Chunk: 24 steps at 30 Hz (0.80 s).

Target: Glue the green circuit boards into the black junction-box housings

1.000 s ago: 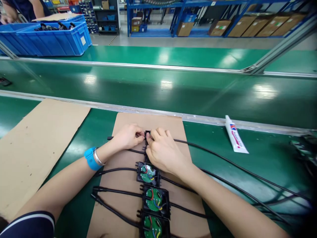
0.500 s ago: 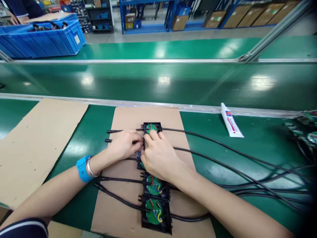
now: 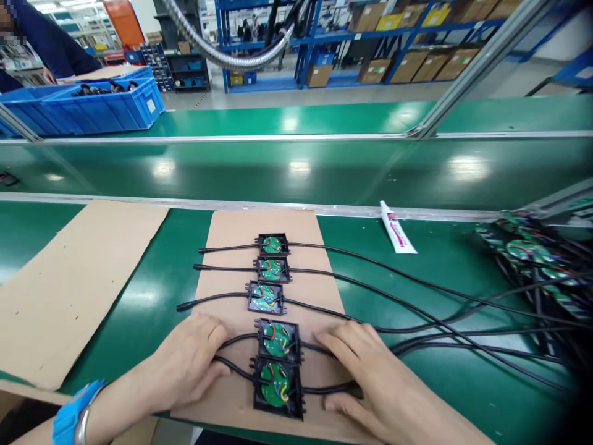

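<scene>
Black square housings with green circuit boards lie in a column on a cardboard sheet [image 3: 301, 222]. From far to near are the far housing [image 3: 273, 245], the second [image 3: 272, 269], the third [image 3: 265, 298], the fourth [image 3: 278, 340] and the nearest housing [image 3: 278, 386]. Black cables leave each on both sides. My left hand [image 3: 189, 358] has thumb and fingers closed around the left cables [image 3: 235, 366] of the two nearest housings. On the other side, my right hand [image 3: 365, 371] rests over their right cables [image 3: 319, 390], thumb and fingers spread apart.
A white-and-red tube [image 3: 397, 230] lies at the back right. More boards and cables [image 3: 532, 253] are heaped on the right. Another cardboard sheet [image 3: 83, 272] lies left. Blue bins [image 3: 115, 111] stand beyond, beside another person's sleeve [image 3: 55, 37].
Both hands have left the upper housings and come nearer, parting to either side of the two nearest ones. The upper three housings are now uncovered. The camera view has shifted.
</scene>
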Available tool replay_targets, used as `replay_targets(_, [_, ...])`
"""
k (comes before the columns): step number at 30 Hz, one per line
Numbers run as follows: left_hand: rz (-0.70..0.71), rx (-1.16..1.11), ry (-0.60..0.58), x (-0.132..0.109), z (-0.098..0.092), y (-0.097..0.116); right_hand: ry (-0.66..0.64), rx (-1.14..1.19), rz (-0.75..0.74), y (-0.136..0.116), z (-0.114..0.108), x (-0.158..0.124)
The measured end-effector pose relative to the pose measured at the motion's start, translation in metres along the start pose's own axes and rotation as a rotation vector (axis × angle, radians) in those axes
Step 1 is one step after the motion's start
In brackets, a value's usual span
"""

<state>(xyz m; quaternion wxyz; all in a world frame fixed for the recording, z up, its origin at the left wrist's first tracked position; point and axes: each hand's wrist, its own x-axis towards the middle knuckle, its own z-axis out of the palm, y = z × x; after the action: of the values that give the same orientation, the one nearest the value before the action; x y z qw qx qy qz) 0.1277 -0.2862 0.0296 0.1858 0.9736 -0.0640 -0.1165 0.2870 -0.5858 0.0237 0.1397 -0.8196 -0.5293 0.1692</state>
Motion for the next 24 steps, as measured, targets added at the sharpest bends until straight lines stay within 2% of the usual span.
replay_targets(2, [-0.033, 0.0, -0.056, 0.0, -0.001, 0.0, 0.008, 0.02, 0.021, -0.001, 0.002, -0.008])
replay_targets(4, [-0.062, 0.029, -0.058, 0.013, -0.012, -0.005, 0.055, 0.03, 0.05, 0.003, -0.007, 0.001])
replay_targets(9, [-0.102, 0.171, 0.142, 0.076, -0.055, -0.032, 0.227, -0.014, 0.12, 0.041, -0.052, 0.066])
replay_targets(12, [-0.005, 0.196, 0.15, 0.098, -0.062, -0.049, 0.183, -0.105, 0.093, 0.069, -0.062, 0.082])
replay_targets(15, [0.074, 0.172, 0.131, 0.097, -0.05, -0.056, 0.092, -0.156, 0.12, 0.081, -0.054, 0.066])
replay_targets(20, [-0.006, 0.206, 0.121, 0.091, -0.026, -0.061, 0.113, -0.362, 0.154, 0.079, -0.031, 0.027])
replay_targets(22, [-0.049, 0.285, 0.08, 0.096, -0.031, -0.072, 0.122, -0.452, 0.234, 0.086, -0.038, 0.02])
replay_targets(24, [-0.093, 0.403, 0.068, 0.107, -0.05, -0.089, 0.169, -0.51, 0.327, 0.1, -0.062, 0.017])
